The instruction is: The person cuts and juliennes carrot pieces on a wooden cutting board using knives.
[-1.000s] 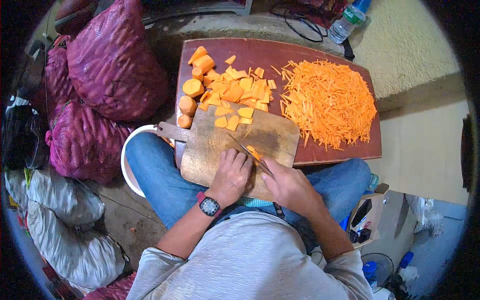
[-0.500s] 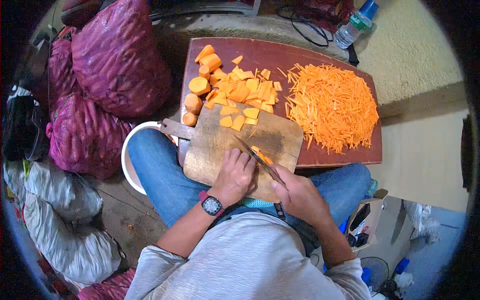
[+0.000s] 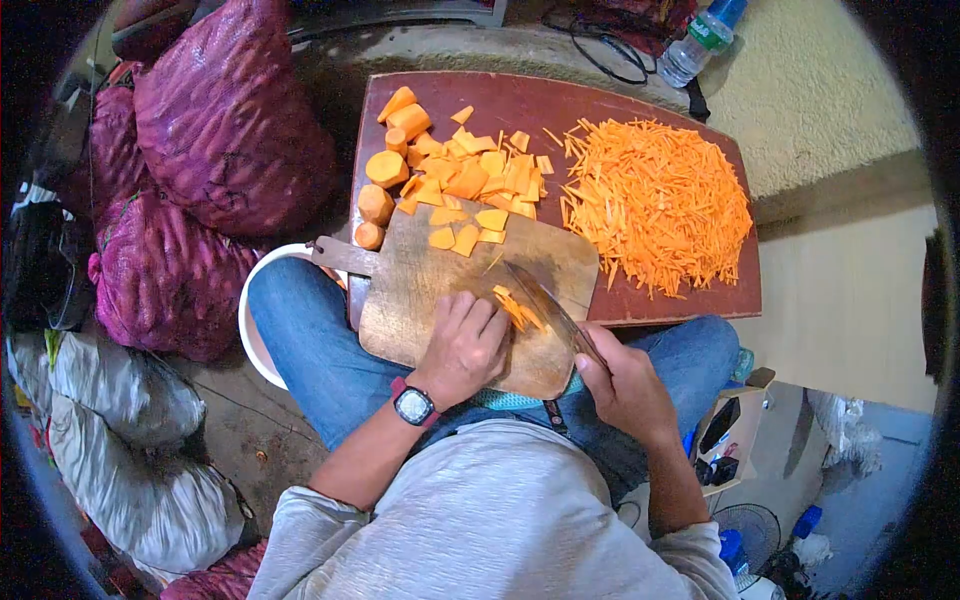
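My right hand (image 3: 628, 385) grips a knife (image 3: 551, 306) by its handle, with the blade slanting up and left over the wooden cutting board (image 3: 405, 300). Thin carrot strips (image 3: 519, 308) lie on the board between the blade and my left hand (image 3: 463, 345). The left fingers are curled down against the wood, and whatever they press is hidden beneath them. Flat carrot slices (image 3: 465, 239) rest on the board's far edge. Beyond them sit more slices and several thick carrot chunks (image 3: 386, 169). A big heap of carrot shreds (image 3: 660, 205) covers the right of the red-brown table (image 3: 580, 95).
The board spans my lap and the table's near edge. A white basin (image 3: 251, 325) stands by my left knee. Purple mesh sacks (image 3: 235, 120) and white sacks (image 3: 140, 460) fill the left side. A plastic bottle (image 3: 690, 55) stands beyond the table, near the wall.
My right hand and the knife have shifted right, away from my left hand, uncovering the cut carrot strips. My left hand stays curled in about the same place on the board.
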### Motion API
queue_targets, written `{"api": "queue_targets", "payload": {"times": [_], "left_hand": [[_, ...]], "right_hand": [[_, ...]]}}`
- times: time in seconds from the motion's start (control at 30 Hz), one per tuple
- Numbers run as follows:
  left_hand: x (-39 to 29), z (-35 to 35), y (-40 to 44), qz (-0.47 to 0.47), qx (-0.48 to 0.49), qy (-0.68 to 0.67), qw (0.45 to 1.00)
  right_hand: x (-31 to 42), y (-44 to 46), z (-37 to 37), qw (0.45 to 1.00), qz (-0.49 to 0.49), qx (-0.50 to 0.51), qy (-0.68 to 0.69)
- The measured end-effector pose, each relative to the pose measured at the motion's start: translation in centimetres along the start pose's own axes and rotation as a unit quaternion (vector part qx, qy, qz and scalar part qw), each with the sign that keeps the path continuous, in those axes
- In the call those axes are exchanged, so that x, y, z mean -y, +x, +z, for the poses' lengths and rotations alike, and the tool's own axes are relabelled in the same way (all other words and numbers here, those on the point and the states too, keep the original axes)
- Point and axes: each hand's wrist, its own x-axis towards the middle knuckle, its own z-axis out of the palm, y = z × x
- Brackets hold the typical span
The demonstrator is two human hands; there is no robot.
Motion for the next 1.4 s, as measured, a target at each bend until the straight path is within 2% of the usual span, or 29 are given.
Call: {"api": "queue_targets", "payload": {"times": [0.07,0.17,0.3,0.43,0.5,0.73,0.9,1.4], "left_hand": [[-0.3,-0.3,0.5,0.069,-0.024,-0.016,0.997],[-0.6,0.3,0.7,0.1,0.001,0.007,0.995],[-0.8,0.4,1.0,0.098,0.027,0.018,0.995],[-0.8,0.2,1.1,0.094,0.041,0.018,0.995],[-0.9,0.2,1.2,0.091,0.046,0.021,0.995],[-0.8,0.1,1.3,0.101,0.043,0.036,0.993],[-0.8,0.4,1.2,0.101,0.044,0.044,0.993],[-0.8,0.3,1.4,0.09,0.049,0.041,0.994]], "right_hand": [[-0.1,-0.7,-0.1,1.0,0.024,0.015,-0.01],[-0.7,-1.4,-0.2,0.998,0.043,0.038,-0.024],[-1.8,-2.0,-0.1,0.999,0.01,0.033,-0.034],[-1.7,-2.3,-0.5,0.997,0.034,0.06,-0.041],[-1.7,-2.4,-0.4,0.999,-0.017,0.04,-0.028],[-1.8,-2.6,-0.1,0.999,-0.004,0.037,-0.021],[-1.4,-2.4,0.0,0.998,0.043,0.035,-0.011],[-0.7,-2.3,0.4,0.999,0.017,0.019,-0.019]]}}
